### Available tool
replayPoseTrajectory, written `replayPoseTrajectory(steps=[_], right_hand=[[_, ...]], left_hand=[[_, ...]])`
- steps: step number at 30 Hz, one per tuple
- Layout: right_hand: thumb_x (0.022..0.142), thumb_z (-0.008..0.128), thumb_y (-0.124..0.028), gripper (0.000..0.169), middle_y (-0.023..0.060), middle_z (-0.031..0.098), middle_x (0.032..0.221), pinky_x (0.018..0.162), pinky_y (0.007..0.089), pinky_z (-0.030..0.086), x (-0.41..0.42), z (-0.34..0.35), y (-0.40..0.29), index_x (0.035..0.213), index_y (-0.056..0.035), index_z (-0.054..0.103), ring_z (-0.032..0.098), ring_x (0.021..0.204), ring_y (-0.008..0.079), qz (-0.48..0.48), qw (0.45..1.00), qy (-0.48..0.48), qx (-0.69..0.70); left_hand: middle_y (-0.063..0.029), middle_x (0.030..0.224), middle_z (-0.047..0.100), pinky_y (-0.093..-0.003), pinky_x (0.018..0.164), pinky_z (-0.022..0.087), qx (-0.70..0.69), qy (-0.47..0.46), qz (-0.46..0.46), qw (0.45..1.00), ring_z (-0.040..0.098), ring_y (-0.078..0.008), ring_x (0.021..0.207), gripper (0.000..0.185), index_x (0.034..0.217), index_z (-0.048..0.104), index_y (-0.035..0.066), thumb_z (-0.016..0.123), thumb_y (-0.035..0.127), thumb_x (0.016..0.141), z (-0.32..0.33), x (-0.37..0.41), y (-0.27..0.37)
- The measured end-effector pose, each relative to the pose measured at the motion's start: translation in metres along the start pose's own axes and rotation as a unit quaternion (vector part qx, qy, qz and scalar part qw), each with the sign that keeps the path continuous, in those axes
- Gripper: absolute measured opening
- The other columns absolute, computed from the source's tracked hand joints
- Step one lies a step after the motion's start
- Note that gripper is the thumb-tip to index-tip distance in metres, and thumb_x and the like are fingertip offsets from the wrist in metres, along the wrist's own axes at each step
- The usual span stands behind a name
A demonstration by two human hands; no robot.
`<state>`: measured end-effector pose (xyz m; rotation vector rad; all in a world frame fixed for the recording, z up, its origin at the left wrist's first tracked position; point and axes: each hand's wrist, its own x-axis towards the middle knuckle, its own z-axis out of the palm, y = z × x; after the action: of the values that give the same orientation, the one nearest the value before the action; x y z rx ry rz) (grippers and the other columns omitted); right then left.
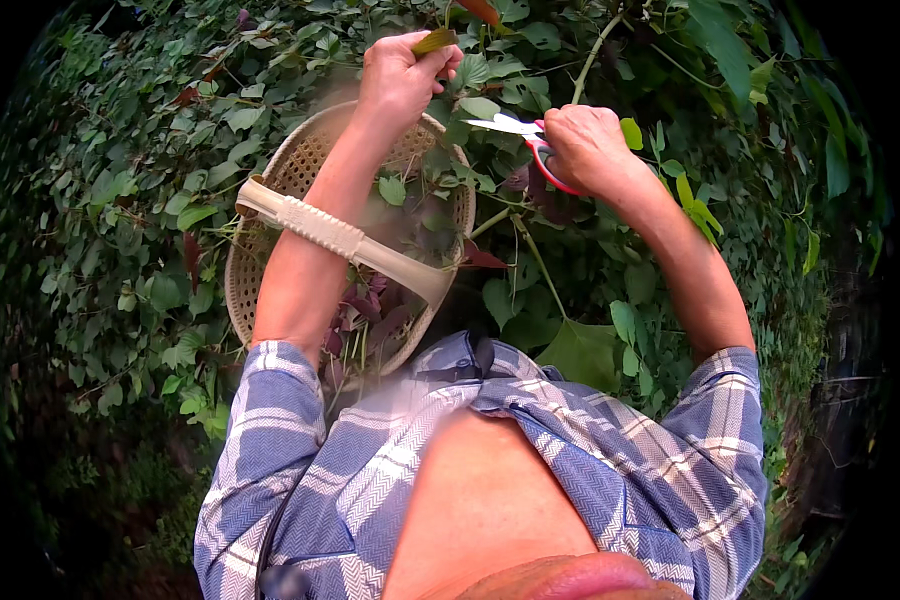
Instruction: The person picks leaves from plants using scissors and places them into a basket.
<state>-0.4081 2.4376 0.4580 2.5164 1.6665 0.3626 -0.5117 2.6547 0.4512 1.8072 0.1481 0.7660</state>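
Note:
My left hand [399,79] is raised over the foliage, fingers curled around a leafy stem whose brownish-green leaf [435,43] shows above the thumb. From my left forearm hangs a beige woven plastic basket [300,157]; its handle [319,227] crosses the arm. Purple-red leaves [366,304] with thin stems lie inside the basket, partly hidden by the handle and arm. To the right, my right hand [586,146] grips scissors [551,169] with red and grey handles. Their blades [502,124] are slightly apart and point left, below and right of the left hand.
Dense green vines [142,187] surround both arms. A thick green stem [596,60] rises just above my right hand. Branching stems [532,247] and a large leaf [581,352] lie between the basket and my right arm. Long leaves [720,45] hang at upper right.

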Motion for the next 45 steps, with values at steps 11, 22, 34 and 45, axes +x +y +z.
replayPoseTrajectory(steps=[11, 22, 34, 45], right_hand=[[0.078, 0.061, -0.011, 0.012, 0.0184, 0.064, 0.071, 0.059, 0.0432, 0.051, 0.007, 0.014, -0.016, 0.075, -0.0008, 0.067, 0.066, 0.071, 0.0348, -0.04, 0.997, 0.057, 0.037], [0.068, 0.064, -0.007, 0.007, 0.0165, 0.065, 0.07, 0.06, 0.0422, 0.053, 0.014, 0.001, -0.013, 0.072, -0.0037, 0.069, 0.066, 0.069, 0.0345, -0.014, 0.997, 0.064, -0.029], [0.077, 0.071, -0.028, 0.028, 0.0185, 0.062, 0.069, 0.063, 0.0466, 0.048, 0.006, -0.051, -0.037, 0.075, -0.0017, 0.061, 0.062, 0.071, 0.0393, 0.04, 0.974, 0.113, 0.191], [0.07, 0.078, -0.014, 0.03, 0.0168, 0.062, 0.068, 0.059, 0.0361, 0.048, -0.027, -0.018, -0.195, 0.083, 0.0046, 0.058, 0.061, 0.062, 0.0198, -0.151, 0.731, -0.17, 0.643]], left_hand=[[-0.0095, 0.085, 0.067, -0.0281, 0.068, 0.056, -0.142, 0.041, -0.002, 0.989, 0.067, -0.0178, 0.075, 0.018, 0.092, 0.067, -0.004, 0.061, 0.013, 0.094, -0.017, -0.026, -0.002], [-0.0113, 0.085, 0.067, -0.0293, 0.068, 0.057, -0.209, 0.135, 0.058, 0.967, 0.068, -0.0202, 0.076, 0.017, 0.093, 0.066, -0.004, 0.059, 0.011, 0.095, -0.031, -0.036, 0.004], [-0.0079, 0.067, 0.063, -0.0329, 0.052, 0.046, 0.354, -0.144, -0.259, 0.887, 0.059, -0.0209, 0.056, 0.016, 0.074, 0.066, 0.001, 0.059, 0.015, 0.081, -0.109, -0.11, -0.012], [-0.0224, 0.084, 0.068, -0.0462, 0.074, 0.053, 0.544, -0.234, -0.294, 0.751, 0.067, -0.0382, 0.082, 0.022, 0.08, 0.07, -0.001, 0.065, 0.02, 0.075, -0.072, -0.195, -0.009]])
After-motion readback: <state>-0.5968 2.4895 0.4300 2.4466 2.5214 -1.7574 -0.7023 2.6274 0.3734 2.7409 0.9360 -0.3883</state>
